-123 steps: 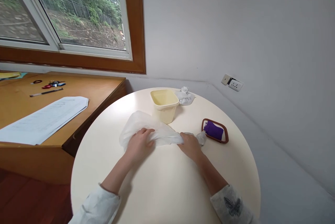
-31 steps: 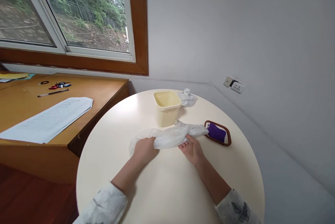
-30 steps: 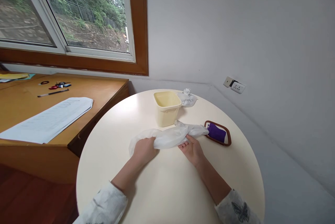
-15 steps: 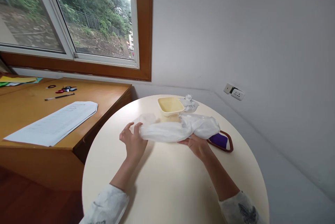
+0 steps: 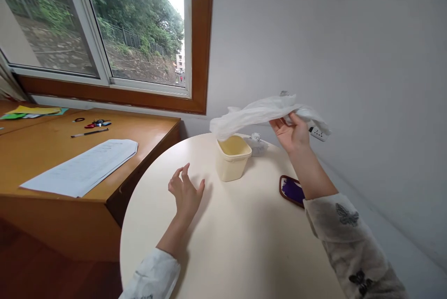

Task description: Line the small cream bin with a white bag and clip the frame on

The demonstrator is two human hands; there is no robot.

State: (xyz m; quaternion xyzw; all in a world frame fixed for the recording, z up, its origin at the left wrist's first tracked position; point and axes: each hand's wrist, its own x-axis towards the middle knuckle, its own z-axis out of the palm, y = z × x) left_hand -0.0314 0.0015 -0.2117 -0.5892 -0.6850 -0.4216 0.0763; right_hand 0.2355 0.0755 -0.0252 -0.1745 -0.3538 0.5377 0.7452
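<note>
A long white translucent plastic bag (image 5: 256,112) hangs in the air above the far right of the round table, gathered in my right hand (image 5: 291,133). Its left end droops close over the rim of a cream-yellow square bin (image 5: 232,168), which stands upright. My left hand (image 5: 186,192) hovers over the table to the left of the bin, fingers apart and holding nothing. Behind the bin lies a crumpled, knotted clear plastic bag (image 5: 257,144). Partly hidden by my right forearm is a brown-rimmed tray or frame (image 5: 282,192) with a purple inside.
The round cream table (image 5: 223,243) touches the area by a wooden desk (image 5: 150,126). On the desk lie papers (image 5: 84,166), a pen (image 5: 90,132), small items like keys (image 5: 99,123) and coloured sheets (image 5: 35,111). A wall socket (image 5: 318,134) is behind my right hand.
My right hand has lifted the white plastic bag up and to the right, off the table. My left hand has let go of it and stays low. The bin is now more fully visible.
</note>
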